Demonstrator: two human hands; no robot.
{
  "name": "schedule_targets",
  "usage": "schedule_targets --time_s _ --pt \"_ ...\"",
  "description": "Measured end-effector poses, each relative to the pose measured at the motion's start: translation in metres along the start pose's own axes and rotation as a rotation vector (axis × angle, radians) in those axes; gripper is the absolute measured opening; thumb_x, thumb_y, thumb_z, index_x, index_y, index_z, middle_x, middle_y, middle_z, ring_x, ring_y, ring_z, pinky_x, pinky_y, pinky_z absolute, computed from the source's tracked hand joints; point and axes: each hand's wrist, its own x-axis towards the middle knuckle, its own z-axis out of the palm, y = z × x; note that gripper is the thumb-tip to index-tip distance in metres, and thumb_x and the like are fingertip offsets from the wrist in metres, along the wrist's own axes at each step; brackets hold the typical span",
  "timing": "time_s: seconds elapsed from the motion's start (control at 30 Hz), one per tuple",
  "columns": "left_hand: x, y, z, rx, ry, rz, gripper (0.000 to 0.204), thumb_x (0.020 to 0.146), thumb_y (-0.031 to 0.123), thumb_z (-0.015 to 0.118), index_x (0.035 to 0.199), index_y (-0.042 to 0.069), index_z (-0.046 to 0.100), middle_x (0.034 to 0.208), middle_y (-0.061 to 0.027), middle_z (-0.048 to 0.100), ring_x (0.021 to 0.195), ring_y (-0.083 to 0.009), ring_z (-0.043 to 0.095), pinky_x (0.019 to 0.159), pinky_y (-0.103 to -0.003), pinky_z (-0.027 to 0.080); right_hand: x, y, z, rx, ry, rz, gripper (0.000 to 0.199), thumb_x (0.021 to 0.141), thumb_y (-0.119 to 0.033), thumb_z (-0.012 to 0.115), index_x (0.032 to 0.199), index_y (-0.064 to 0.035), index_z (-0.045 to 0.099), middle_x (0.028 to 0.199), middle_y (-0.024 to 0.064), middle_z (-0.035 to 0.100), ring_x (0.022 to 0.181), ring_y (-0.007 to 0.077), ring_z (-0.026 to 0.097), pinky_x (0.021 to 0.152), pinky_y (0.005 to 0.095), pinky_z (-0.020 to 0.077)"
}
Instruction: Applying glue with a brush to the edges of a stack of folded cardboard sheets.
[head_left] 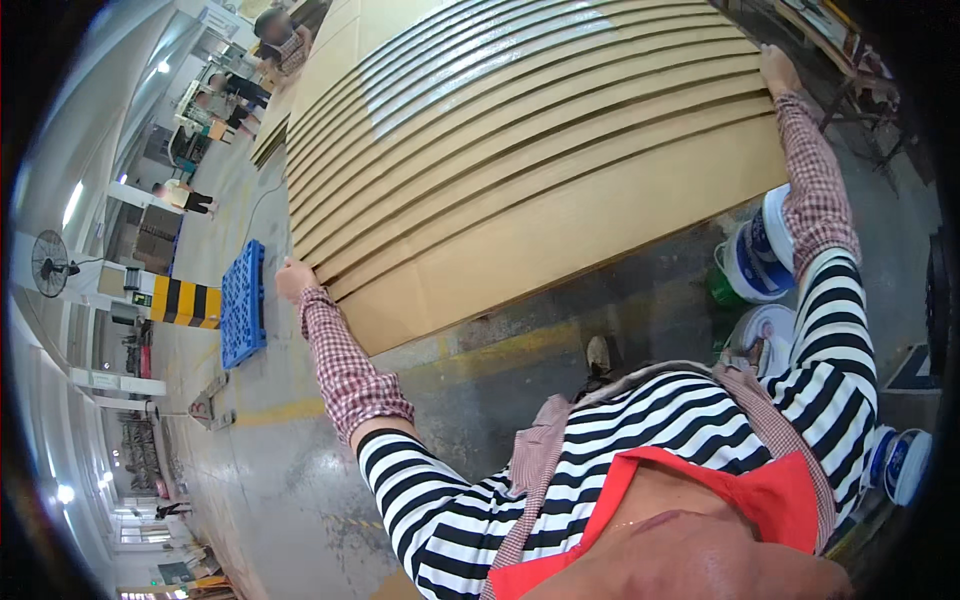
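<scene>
Both hands grip a stack of large cardboard sheets.

The left hand [294, 277] clasps the near left corner of the fanned cardboard sheets [530, 170]; the right hand [777, 70] clutches their right edge. White-and-blue buckets [757, 258] stand on the concrete floor [300, 480] just below.

Fanned stack of brown cardboard sheets [520, 170]

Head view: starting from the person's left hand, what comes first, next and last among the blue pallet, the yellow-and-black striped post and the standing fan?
From the left hand, which grips the edge of the cardboard sheets:
1. Blue pallet, flat on the floor just to its left.
2. Yellow-and-black striped post, past the pallet, further left.
3. Standing fan, far left by the wall.
</scene>
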Motion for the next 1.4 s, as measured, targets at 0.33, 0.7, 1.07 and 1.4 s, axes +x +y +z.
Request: schedule_targets --time_s 0.33,0.7,1.07,1.4 --pt "-0.016 0.004 -0.003 0.084 0.122 0.133 0.039 0.086 0.035 0.041 0.089 0.004 0.065 0.087 -0.0177 0.062 0.078 -0.0361 0.058 0.068 -0.046 0.046 0.006 0.0 -0.016 0.056 -0.062 -0.019 0.04 0.088 -0.039 0.032 0.1 -0.0083 0.056 0.102 0.0164 0.057 0.095 0.0356 0.052 0.078 0.0473 0.0412" --pt "0.003 0.0 -0.007 0.006 0.079 0.2 0.04 0.084 0.033 0.043 0.083 -0.001 0.064 0.083 -0.0227 0.061 0.076 -0.0403 0.057 0.067 -0.047 0.043 0.008 -0.011 -0.003 -0.014 -0.049 -0.03 0.044 0.086 -0.044 0.034 0.11 -0.0121 0.053 0.111 0.0172 0.053 0.101 0.0386 0.049 0.081 0.0454 0.0402" --pt "0.016 0.001 -0.012 0.155 -0.062 0.389 0.049 0.081 0.042 0.049 0.083 -0.005 0.063 0.081 -0.0247 0.06 0.077 -0.0395 0.057 0.068 -0.044 0.044 0.053 0.023 -0.021 -0.198 -0.119 -0.166 0.055 0.08 -0.058 0.04 0.106 -0.0124 0.058 0.106 0.0156 0.057 0.099 0.0336 0.052 0.081 0.0402 0.0407" --pt "0.006 0.012 -0.032 0.289 -0.223 0.357 0.058 0.085 0.046 0.042 0.084 -0.009 0.061 0.081 -0.0266 0.059 0.082 -0.037 0.057 0.072 -0.043 0.042 0.019 0.011 -0.027 -0.231 -0.24 -0.183 0.057 0.085 -0.052 0.04 0.071 0.0006 0.056 0.072 0.0169 0.057 0.069 0.0306 0.057 0.064 0.0411 0.0417"
